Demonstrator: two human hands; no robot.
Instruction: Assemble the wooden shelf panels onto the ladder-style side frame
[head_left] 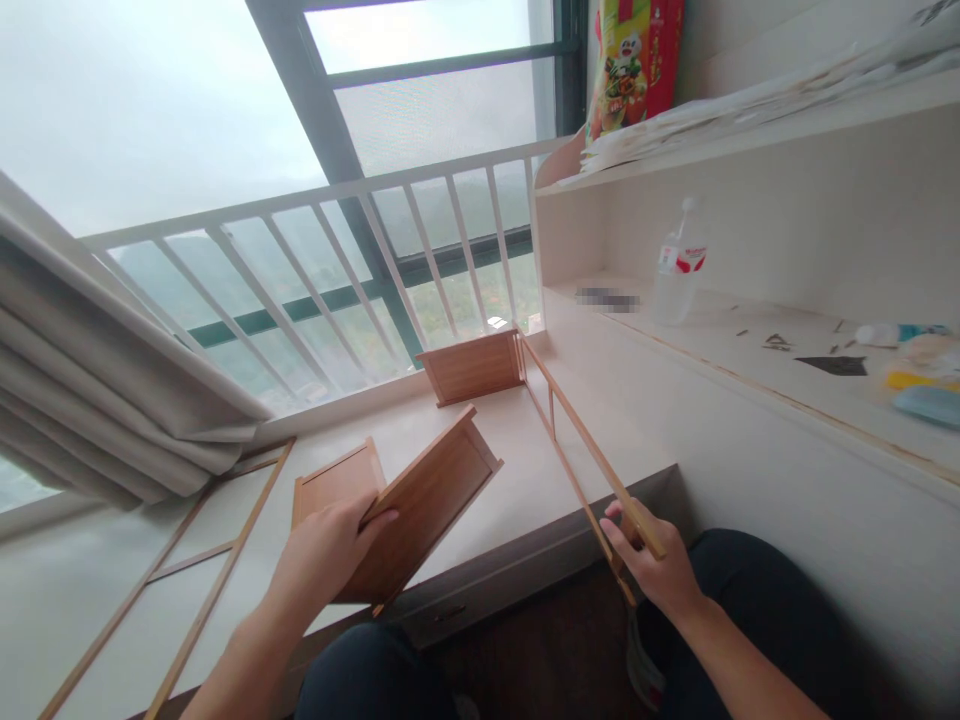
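Observation:
My left hand [345,535] is closed around the edge of a brown wooden shelf panel [427,500], which is tilted above the window-sill ledge. Partly behind it, a second wooden panel [337,478] rests on the ledge. With my right hand [652,560] I grip the near end of a ladder-like wooden side frame [592,445], made of two long rails with crossbars. At its far end a third wooden panel [474,367] meets the frame by the railing; whether they are fastened cannot be made out.
Another wooden side frame [206,560] lies on the white ledge [427,432] at left, near the grey curtain [112,370]. A white railing [330,195] lines the window. On the right-hand shelf stand a plastic bottle [679,270] and small pieces [776,342]. My knees are below.

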